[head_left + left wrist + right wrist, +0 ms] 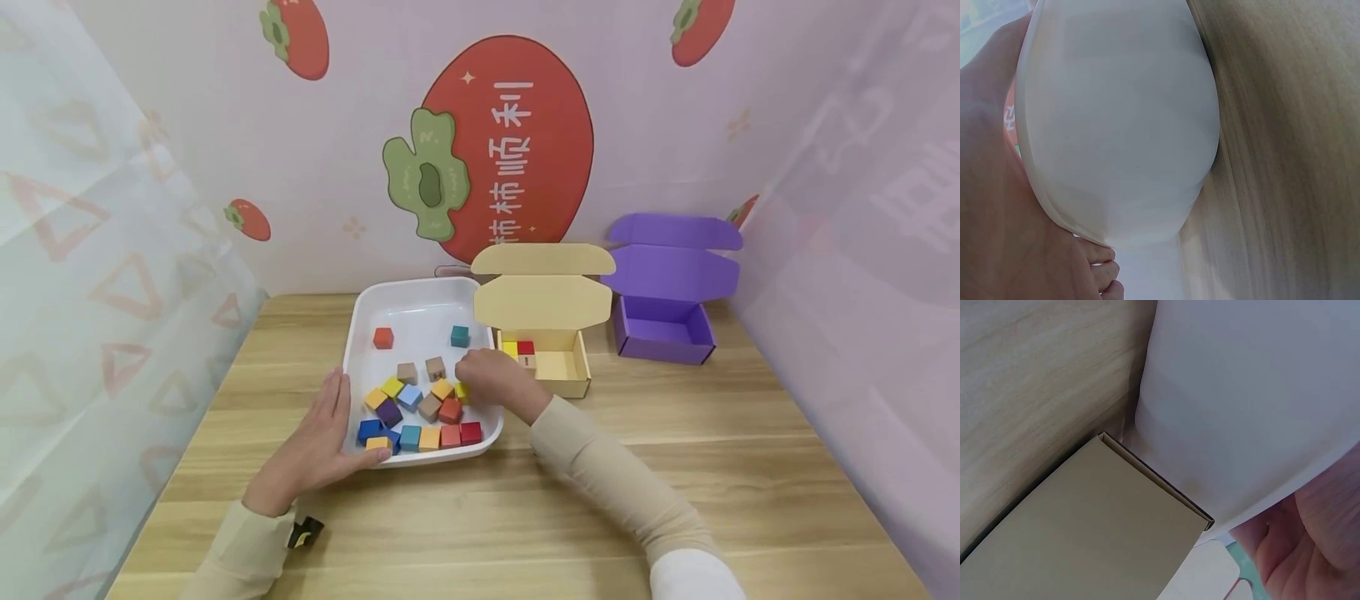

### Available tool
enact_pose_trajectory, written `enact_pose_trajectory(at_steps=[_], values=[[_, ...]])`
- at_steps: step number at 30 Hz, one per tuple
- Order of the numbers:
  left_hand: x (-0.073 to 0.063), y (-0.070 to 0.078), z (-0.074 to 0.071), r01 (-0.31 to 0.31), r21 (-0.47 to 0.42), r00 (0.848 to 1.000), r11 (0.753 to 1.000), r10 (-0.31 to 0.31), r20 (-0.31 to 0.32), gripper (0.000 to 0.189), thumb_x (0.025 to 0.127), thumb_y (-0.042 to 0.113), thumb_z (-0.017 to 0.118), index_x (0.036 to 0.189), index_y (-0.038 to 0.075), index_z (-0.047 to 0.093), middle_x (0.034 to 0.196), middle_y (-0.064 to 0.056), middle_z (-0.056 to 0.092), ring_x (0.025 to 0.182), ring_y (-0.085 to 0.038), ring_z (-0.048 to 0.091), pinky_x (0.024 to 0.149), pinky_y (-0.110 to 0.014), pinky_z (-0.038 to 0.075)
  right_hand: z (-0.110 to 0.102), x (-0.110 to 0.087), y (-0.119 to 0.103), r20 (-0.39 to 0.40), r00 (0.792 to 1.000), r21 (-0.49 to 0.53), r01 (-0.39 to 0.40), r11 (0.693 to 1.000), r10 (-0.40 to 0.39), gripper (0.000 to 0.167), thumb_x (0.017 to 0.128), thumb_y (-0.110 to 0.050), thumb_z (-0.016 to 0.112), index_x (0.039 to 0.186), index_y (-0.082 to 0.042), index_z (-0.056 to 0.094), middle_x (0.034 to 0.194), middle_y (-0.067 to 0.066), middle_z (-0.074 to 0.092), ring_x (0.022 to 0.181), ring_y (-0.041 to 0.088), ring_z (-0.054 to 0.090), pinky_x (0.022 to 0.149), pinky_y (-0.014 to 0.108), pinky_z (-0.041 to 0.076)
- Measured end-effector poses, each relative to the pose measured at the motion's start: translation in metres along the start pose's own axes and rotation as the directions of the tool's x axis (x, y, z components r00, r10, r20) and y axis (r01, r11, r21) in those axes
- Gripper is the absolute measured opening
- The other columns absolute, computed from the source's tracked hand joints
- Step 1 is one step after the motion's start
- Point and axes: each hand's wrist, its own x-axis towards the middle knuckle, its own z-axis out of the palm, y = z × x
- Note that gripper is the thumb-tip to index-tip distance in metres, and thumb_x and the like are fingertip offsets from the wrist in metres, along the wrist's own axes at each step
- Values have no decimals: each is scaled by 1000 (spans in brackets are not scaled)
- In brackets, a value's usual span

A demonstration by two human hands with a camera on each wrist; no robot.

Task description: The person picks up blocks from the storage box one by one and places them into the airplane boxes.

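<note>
A white tray (408,292) holds several wooden cubes in red, blue, orange, yellow, teal, purple and plain wood. My left hand (318,442) rests against the tray's left side with straight fingers; its thumb lies over the front rim by an orange cube (378,444). Over the tray's right side, my right hand (491,379) reaches down with bent fingers. A yellow cube (462,392) shows just under it; the fingertips are hidden, so whether they pinch the cube cannot be told. In the right wrist view, the right hand (1310,550) appears beyond the tray rim.
Touching or nearly touching the tray on its right, an open yellow cardboard box (562,367) has yellow, red and plain cubes along its left side. An open purple box (663,337) stands farther right. Behind them hangs a printed cloth (637,150). A small black object (305,532) sits by the left cuff.
</note>
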Motion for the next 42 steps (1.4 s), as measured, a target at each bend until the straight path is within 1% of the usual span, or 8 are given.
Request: enact_pose_trajectory(at_steps=[6, 11, 18, 22, 27, 29, 35, 42], values=[[2, 2, -1, 0, -8, 1000, 1000, 0, 7, 137, 83, 81, 66, 166, -7, 2, 176, -27, -5, 163, -49, 6, 126, -68, 25, -5, -4, 2, -6, 1000, 14, 1, 1000, -1, 27, 92, -24, 84, 116, -13, 79, 100, 2, 79, 81, 15, 64, 83, 23, 60], [1, 2, -2, -2, -8, 1000, 1000, 2, 8, 137, 83, 81, 66, 166, -8, 2, 176, -28, -7, 163, -49, 5, 126, -69, 25, -22, -17, 7, -41, 999, 23, 18, 1000, -17, 26, 91, -27, 85, 113, -15, 80, 99, 1, 79, 82, 16, 62, 80, 23, 58], [1, 1, -4, -6, -3, 1000, 1000, 6, 6, 138, 83, 83, 64, 166, -8, 2, 176, -27, -7, 163, -49, 5, 126, -69, 24, -49, -41, 25, -114, 993, 144, 45, 989, -29, 20, 88, -27, 88, 102, -14, 83, 88, 0, 76, 79, 16, 62, 78, 26, 57], [1, 0, -3, -2, -7, 1000, 1000, 2, 9, 138, 83, 83, 64, 166, -7, 1, 177, -27, -7, 163, -49, 5, 126, -69, 24, -55, -51, 39, -152, 988, 143, 31, 989, -9, 22, 85, -31, 89, 95, -13, 80, 83, -1, 72, 75, 15, 60, 70, 26, 55], [1, 0, -2, 0, -11, 1000, 1000, 0, 13, 138, 83, 83, 64, 167, -5, -1, 177, -26, -8, 163, -48, 4, 126, -69, 23, -48, -62, 60, -204, 977, 76, -49, 996, 63, 29, 82, -43, 87, 84, -19, 73, 77, -6, 66, 71, 13, 58, 58, 29, 47], [0, 0, -2, 1, -14, 1000, 1000, -1, 14, 138, 83, 83, 64, 167, -5, -2, 177, -26, -8, 163, -49, 4, 127, -69, 23, -43, -65, 69, -214, 973, 84, -71, 994, 87, 30, 81, -45, 87, 83, -19, 72, 76, -7, 65, 70, 13, 57, 57, 29, 46], [0, 1, -3, -3, -12, 1000, 1000, 3, 11, 137, 83, 82, 65, 166, -7, 1, 176, -27, -7, 163, -49, 4, 127, -69, 23, -28, -75, 87, -174, 976, 184, -95, 978, 128, 23, 85, -34, 88, 93, -16, 77, 91, -1, 77, 79, 15, 63, 67, 32, 54], [1, 0, -1, -5, -11, 1000, 1000, 5, 11, 138, 83, 83, 64, 166, -7, 0, 176, -27, -8, 163, -49, 3, 126, -69, 22, -13, -79, 101, -97, 987, 228, -101, 968, 126, 21, 88, -28, 87, 104, -16, 82, 102, -3, 79, 88, 15, 69, 77, 36, 61]])
